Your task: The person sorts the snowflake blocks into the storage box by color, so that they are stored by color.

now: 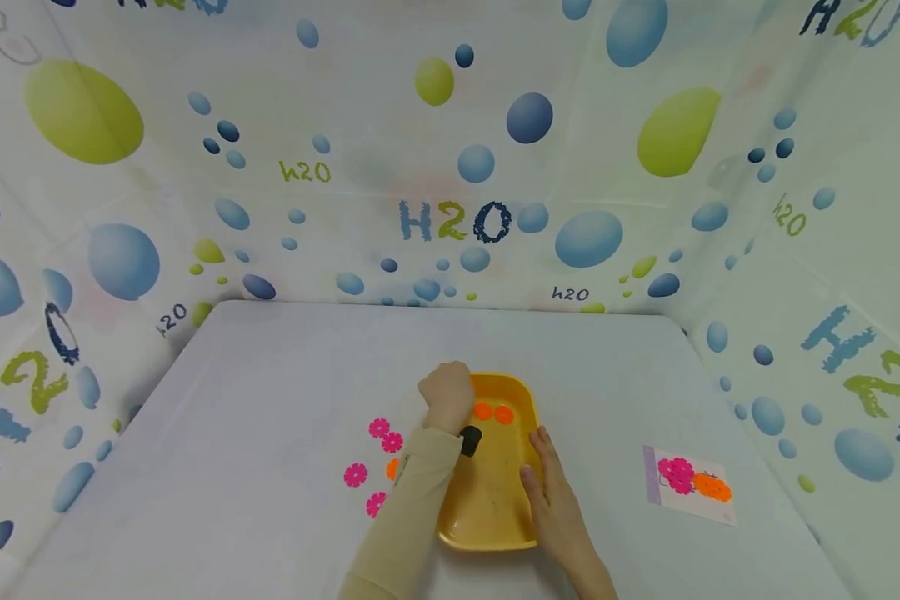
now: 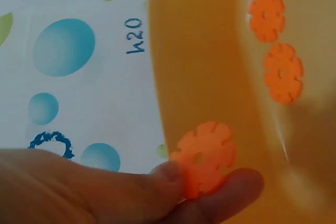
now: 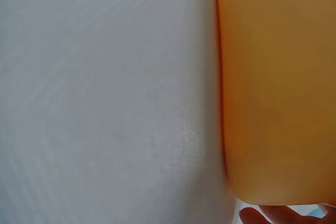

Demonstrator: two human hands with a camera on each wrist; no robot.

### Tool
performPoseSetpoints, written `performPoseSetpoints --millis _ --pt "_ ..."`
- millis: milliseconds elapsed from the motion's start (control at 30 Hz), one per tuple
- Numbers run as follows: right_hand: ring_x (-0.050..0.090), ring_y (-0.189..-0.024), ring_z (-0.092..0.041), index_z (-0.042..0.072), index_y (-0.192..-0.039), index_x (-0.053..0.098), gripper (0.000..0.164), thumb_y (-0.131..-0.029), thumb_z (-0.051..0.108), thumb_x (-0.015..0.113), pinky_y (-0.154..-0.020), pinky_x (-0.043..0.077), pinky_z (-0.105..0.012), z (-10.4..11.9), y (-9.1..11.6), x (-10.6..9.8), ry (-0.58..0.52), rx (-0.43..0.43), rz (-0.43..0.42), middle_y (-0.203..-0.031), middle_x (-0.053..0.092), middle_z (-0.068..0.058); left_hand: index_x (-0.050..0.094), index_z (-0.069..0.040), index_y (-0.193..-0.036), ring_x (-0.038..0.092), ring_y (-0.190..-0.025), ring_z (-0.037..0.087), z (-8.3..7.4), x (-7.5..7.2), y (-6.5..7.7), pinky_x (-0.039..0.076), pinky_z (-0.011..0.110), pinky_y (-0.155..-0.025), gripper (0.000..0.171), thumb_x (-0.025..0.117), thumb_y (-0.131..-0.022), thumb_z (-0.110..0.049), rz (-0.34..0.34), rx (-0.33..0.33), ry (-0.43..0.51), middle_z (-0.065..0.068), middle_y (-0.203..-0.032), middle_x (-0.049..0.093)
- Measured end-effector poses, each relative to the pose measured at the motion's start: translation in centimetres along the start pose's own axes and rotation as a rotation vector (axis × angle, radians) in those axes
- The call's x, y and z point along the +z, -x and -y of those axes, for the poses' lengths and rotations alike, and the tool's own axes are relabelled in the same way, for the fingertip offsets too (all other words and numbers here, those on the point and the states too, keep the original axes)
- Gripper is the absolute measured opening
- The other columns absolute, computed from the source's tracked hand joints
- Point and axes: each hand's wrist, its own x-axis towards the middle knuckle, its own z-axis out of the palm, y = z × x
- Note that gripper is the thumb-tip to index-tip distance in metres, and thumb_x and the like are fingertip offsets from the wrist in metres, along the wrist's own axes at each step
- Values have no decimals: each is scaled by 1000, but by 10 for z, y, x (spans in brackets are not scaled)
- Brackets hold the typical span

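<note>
At the far left end of the yellow tray (image 1: 495,500), my left hand (image 1: 447,394) pinches an orange notched disc (image 2: 206,156) between thumb and finger, held over the tray's rim. Two more orange discs lie inside, the upper orange disc (image 2: 266,15) and the lower orange disc (image 2: 283,74) in the left wrist view. With fingers extended, my right hand (image 1: 557,508) rests against the tray's right side. In the right wrist view, its fingertips (image 3: 281,214) show just past the tray's end.
Several pink notched discs (image 1: 356,475) and an orange disc (image 1: 392,469), partly hidden by the left sleeve, lie left of the tray on the white table (image 1: 270,400). A card (image 1: 694,485) picturing pink and orange discs lies to the right. Patterned sheets (image 1: 375,117) surround the table.
</note>
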Motion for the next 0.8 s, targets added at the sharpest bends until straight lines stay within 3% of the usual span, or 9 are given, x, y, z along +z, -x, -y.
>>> performPoseSetpoints --millis 133,233,333,500,567,667,800 --pt "26 -145 -40 5 -151 28 52 -105 25 40 -112 26 -62 0 0 -1 3 -4 -4 -161 19 -14 58 -9 -64 59 -57 18 -2 9 0 49 29 -60 29 60 -92 -16 2 18 -135 4 -57 55" --pt "25 -145 -39 5 -151 28 52 -104 25 41 -112 26 -61 0 0 -1 1 -7 -7 -161 20 -14 43 -13 -54 40 -48 10 -4 15 0 33 21 -51 42 59 -93 -16 31 2 -199 -1 -50 35" --pt "25 -146 -38 5 -151 28 52 -104 24 41 -113 26 -60 0 0 -1 0 -8 -10 -161 20 -13 33 -15 -53 27 -50 9 -6 17 -1 20 22 -52 48 58 -94 -15 78 -13 -245 -3 -51 25" --pt "25 -146 -38 5 -151 28 52 -104 24 41 -113 26 -60 0 0 -1 -2 -5 -11 -161 20 -13 36 -14 -55 29 -56 10 -9 20 -3 29 24 -66 46 60 -94 -17 128 -8 -333 -2 -53 29" --pt "25 -146 -38 5 -151 28 52 -105 25 41 -113 26 -60 0 0 -1 -2 -2 -6 -161 20 -13 38 -14 -56 33 -57 11 -9 22 -4 37 26 -80 45 61 -94 -18 136 3 -373 -1 -53 32" --pt "25 -146 -38 6 -151 27 52 -105 25 40 -112 26 -61 -1 0 0 1 -4 -7 -162 19 -13 41 -13 -56 40 -58 12 -7 26 -3 38 36 -101 43 63 -93 -18 127 28 -417 0 -51 39" --pt "25 -146 -38 5 -151 28 52 -105 25 41 -112 26 -60 0 0 0 4 -8 -9 -161 20 -13 49 -15 -59 50 -61 12 -5 32 -3 35 40 -104 36 64 -92 -20 96 49 -444 -1 -52 49"
